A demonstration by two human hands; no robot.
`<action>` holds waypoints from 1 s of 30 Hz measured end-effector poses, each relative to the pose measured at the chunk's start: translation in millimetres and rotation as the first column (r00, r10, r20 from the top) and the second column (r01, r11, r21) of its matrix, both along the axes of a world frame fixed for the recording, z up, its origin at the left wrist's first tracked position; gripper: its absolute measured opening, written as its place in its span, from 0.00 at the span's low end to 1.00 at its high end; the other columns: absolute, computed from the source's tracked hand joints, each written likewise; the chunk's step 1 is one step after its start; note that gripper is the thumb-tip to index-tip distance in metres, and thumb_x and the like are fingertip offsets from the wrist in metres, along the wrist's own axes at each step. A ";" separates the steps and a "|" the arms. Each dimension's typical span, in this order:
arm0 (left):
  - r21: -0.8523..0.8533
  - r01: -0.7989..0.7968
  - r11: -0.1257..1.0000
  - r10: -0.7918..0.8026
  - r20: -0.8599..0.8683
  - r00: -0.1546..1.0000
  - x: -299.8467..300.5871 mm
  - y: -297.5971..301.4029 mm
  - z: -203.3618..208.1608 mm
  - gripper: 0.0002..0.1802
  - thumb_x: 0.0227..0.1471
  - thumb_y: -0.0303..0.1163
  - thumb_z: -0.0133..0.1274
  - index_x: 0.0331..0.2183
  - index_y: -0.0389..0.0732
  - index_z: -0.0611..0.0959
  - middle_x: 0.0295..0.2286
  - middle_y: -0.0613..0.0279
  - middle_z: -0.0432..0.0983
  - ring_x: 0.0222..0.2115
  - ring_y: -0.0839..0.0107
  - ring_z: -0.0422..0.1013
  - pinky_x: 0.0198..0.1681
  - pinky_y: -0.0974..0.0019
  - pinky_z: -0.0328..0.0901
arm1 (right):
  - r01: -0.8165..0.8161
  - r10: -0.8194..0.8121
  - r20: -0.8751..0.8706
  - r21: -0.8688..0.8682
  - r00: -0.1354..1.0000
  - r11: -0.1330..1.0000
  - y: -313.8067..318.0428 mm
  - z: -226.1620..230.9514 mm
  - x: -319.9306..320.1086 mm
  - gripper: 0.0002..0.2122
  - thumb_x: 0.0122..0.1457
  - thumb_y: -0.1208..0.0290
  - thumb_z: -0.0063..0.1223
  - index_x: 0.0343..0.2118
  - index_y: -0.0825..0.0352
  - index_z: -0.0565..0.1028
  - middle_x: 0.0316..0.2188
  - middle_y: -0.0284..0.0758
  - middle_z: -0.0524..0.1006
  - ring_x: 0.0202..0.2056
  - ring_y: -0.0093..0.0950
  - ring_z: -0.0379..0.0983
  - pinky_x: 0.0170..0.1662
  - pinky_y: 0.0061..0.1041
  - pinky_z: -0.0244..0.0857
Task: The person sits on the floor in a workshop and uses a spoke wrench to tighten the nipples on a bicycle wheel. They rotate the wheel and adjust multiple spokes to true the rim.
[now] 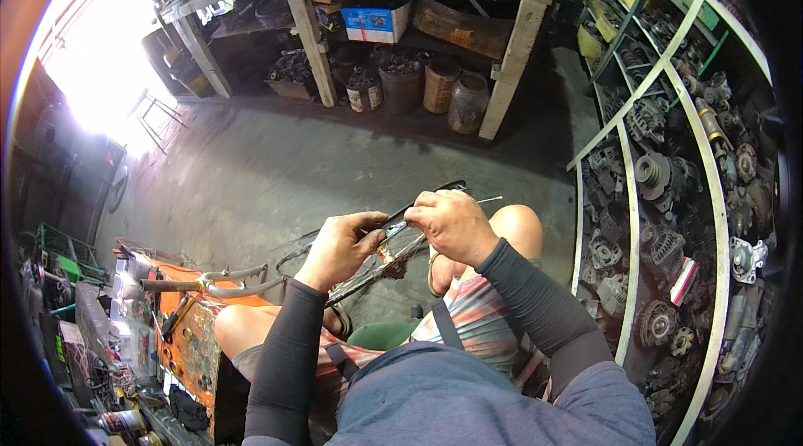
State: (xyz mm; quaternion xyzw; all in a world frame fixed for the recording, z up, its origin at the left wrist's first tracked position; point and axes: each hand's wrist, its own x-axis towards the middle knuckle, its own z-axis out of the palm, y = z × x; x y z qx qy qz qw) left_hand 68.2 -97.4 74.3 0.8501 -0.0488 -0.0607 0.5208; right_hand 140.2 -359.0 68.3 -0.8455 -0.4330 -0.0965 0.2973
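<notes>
A bicycle wheel [361, 283] with thin spokes and a dark rim stands tilted between my knees. Its shiny hub [385, 253] shows below my hands, beside a dark toothed sprocket [395, 267]. My left hand [341, 243] is closed at the near-left part of the rim, thumb and fingers pinched toward the right. My right hand [450, 224] is closed over the far-right part, its fingertips close to the left hand's. What the right fingers grip is hidden. A thin rod [490, 199] with a pale tip sticks out past the right hand.
An orange metal stand or box [171, 333] is by my left leg, with a grey bicycle fork [242, 283] on it. Ahead, a wooden workbench [303, 36] shelters buckets [400, 82] and boxes. Shelves [629, 220] full of greasy parts line the right. A stool [152, 118] stands far left.
</notes>
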 end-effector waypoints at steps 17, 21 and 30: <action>0.058 0.042 0.997 -0.049 0.112 0.992 -2.0 10.4 -1.2 0.16 0.67 0.26 0.63 0.54 0.31 0.91 0.42 0.43 0.91 0.41 0.57 0.87 0.49 0.58 0.79 | -0.093 0.094 0.019 -0.049 0.995 0.994 8.5 8.7 9.1 0.07 0.60 0.74 0.67 0.41 0.60 0.87 0.38 0.32 0.84 0.40 0.40 0.85 0.43 0.41 0.78; 0.059 0.037 0.998 -0.045 0.126 0.991 -4.4 11.0 3.0 0.17 0.66 0.28 0.64 0.53 0.33 0.91 0.43 0.38 0.89 0.43 0.46 0.88 0.50 0.54 0.79 | -0.107 0.111 0.081 -0.050 0.991 0.993 8.0 6.3 8.3 0.09 0.58 0.77 0.68 0.41 0.59 0.86 0.38 0.31 0.83 0.39 0.38 0.84 0.43 0.40 0.77; -0.005 0.065 0.998 -0.064 0.082 0.995 -11.2 20.2 3.8 0.17 0.68 0.29 0.64 0.54 0.33 0.91 0.44 0.41 0.91 0.43 0.50 0.88 0.51 0.56 0.79 | -0.093 0.105 0.146 -0.084 0.984 0.992 13.3 11.8 -6.5 0.10 0.57 0.76 0.64 0.42 0.59 0.85 0.38 0.30 0.81 0.39 0.36 0.81 0.44 0.39 0.74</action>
